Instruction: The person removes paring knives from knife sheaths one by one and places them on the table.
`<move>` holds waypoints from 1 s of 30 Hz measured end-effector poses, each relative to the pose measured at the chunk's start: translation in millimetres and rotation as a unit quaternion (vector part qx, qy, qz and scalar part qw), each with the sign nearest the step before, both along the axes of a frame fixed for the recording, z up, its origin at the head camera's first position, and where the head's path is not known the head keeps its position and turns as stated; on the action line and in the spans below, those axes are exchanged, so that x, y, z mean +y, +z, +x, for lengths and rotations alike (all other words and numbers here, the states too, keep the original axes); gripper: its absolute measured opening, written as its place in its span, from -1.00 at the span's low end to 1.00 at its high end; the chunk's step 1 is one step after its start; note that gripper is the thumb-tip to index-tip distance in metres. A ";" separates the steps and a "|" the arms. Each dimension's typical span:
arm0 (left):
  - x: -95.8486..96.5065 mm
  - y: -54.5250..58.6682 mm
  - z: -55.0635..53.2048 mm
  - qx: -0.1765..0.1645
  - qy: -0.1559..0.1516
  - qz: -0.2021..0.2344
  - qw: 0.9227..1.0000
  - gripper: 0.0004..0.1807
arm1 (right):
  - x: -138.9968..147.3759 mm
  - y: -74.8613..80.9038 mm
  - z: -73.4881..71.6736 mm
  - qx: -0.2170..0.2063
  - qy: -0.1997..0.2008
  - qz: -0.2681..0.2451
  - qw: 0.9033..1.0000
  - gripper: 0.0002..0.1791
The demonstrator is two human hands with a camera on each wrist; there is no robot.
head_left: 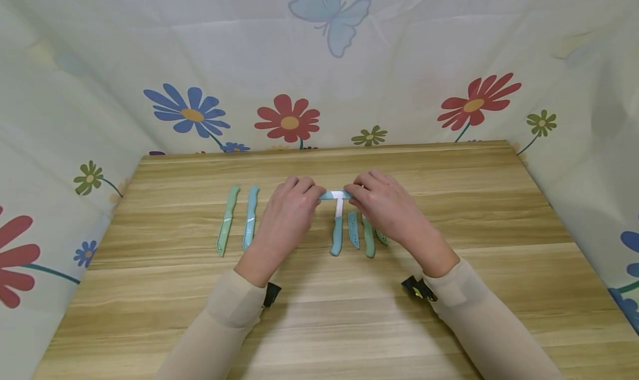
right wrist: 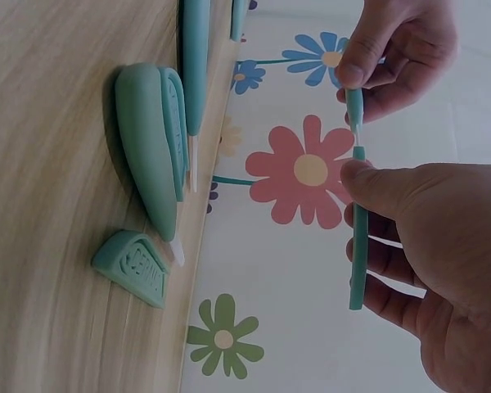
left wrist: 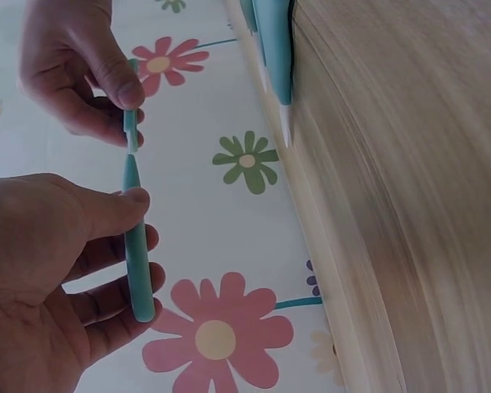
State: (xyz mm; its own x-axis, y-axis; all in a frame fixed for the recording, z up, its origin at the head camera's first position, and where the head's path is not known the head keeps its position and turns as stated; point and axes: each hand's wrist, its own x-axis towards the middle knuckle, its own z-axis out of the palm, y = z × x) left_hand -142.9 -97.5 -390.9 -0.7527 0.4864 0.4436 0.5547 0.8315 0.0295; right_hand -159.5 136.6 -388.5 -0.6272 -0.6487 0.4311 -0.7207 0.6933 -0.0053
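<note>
On the desk's (head_left: 319, 330) left lie a sheathed green knife (head_left: 227, 222) and a sheathed blue knife (head_left: 250, 219), parallel — set aside, I'd guess. Mid-desk, raised above it, the left hand (head_left: 291, 209) grips a blue knife handle (left wrist: 139, 270), the right hand (head_left: 383, 205) a blue sheath (right wrist: 359, 254), seemingly aligned for blade and opening. Beneath — paired by colour, apparently — lie a bare blue knife (head_left: 337, 237), loose blue sheath (head_left: 353, 230), green-handled knife (head_left: 369, 239) and green sheath (head_left: 381, 237).

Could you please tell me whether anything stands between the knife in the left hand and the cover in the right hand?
Nothing visible does: only the bare blade shows between the knife handle and the cover. The other knives lie on the table below, outside that gap.
</note>
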 end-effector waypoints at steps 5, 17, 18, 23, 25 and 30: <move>-0.8 1.1 -0.6 -0.002 0.002 0.001 1.000 -0.76 | 0.5 0.5 0.1 -0.006 -0.005 0.001 1.000 -0.69; -2.0 3.6 -0.8 -0.006 0.009 0.002 1.000 -0.76 | 1.7 2.0 -0.5 -0.010 -0.005 -0.005 1.000 -0.69; -2.0 3.9 -0.7 -0.006 0.010 0.002 1.000 -0.76 | 1.9 2.2 -0.5 -0.011 -0.005 -0.005 1.000 -0.69; -1.9 5.4 -0.7 -0.005 0.014 0.000 1.000 -0.76 | 2.5 3.4 -0.6 -0.015 -0.005 -0.005 1.000 -0.69; -2.0 5.6 -1.2 -0.005 0.015 0.000 1.000 -0.76 | 2.7 3.8 -0.8 -0.014 -0.004 -0.008 1.000 -0.69; -2.4 6.1 -2.1 -0.011 0.019 0.001 1.000 -0.75 | 3.7 4.5 -1.5 -0.011 -0.002 -0.015 1.000 -0.69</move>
